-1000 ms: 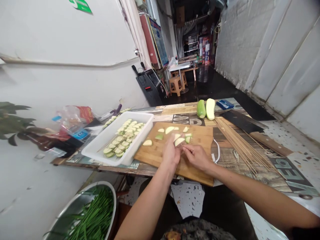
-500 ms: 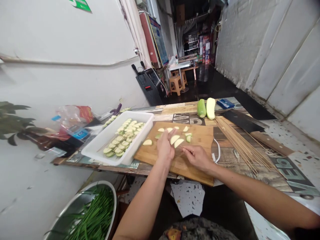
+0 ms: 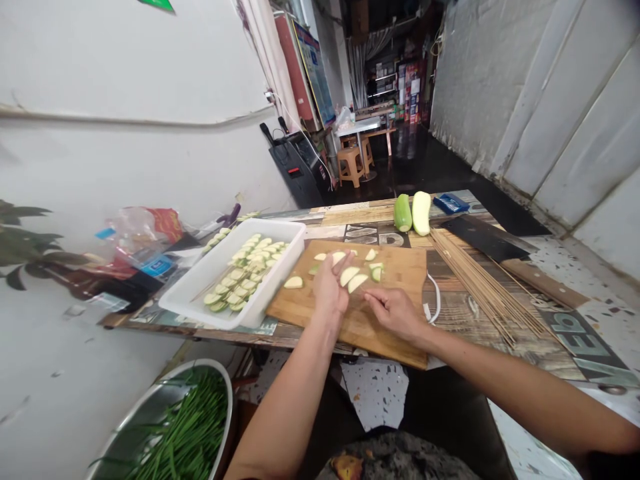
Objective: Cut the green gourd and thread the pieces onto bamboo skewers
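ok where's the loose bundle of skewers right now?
Head view, right side: the loose skewers lie fanned on the table, between the cutting board and the wooden-handled knife, far ends near the pale squash.

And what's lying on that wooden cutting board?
Several pale, green-edged slices lie on the board. The left hand and right hand cover parts of it, so whatever sits beneath them can't be seen.
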A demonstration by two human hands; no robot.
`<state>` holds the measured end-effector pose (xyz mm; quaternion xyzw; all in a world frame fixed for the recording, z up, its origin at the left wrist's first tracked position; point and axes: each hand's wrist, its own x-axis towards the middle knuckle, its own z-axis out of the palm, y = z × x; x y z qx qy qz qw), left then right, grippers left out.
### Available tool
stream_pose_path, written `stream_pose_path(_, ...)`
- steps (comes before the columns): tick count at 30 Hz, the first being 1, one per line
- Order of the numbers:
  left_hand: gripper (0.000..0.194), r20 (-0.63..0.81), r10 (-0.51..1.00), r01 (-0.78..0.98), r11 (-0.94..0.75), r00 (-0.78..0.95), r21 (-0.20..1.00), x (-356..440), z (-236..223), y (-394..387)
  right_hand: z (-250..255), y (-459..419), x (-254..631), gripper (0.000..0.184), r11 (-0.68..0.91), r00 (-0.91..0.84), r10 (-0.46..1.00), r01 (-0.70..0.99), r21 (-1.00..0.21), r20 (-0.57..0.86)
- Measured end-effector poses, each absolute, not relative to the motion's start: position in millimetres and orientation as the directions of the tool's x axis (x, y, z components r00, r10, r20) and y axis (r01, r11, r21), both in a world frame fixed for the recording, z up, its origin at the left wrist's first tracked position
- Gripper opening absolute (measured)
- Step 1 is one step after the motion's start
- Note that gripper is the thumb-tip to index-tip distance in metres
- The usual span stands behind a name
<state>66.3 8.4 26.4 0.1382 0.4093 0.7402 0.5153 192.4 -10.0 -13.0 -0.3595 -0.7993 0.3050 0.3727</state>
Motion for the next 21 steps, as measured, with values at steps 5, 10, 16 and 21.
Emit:
stream_pose_path(5,0.015,-0.197,0.905,-0.620,-0.089,-0.377,0.779,78.0,25.4,6.0,-11.3,-10.6,192.2,0.028,0.539,-0.409,0.824,0.352,-0.766,0.391)
stream_pose_path(10,0.033,-0.008,0.881,-0.290,-0.147,-0.473,0.945,56.0,17.3,4.6,-8.4,-3.6,197.9,0.028,0.477,-0.273,0.875,0.358,-0.803,0.399)
stream_pose_path(16,0.023,0.273,0.953,0.795,-0.060,-0.135,0.604,25.5,4.1,-2.0,-9.3,8.0,203.9,0.033,0.399,-0.146,0.917,0.367,-0.840,0.371)
stream_pose_path(21,0.025,0.249,0.968,0.892,-0.078,-0.039,0.446,26.0,2.2,0.0,-13.2,8.3,201.3,0.030,0.408,-0.139,0.913,0.337,-0.849,0.383)
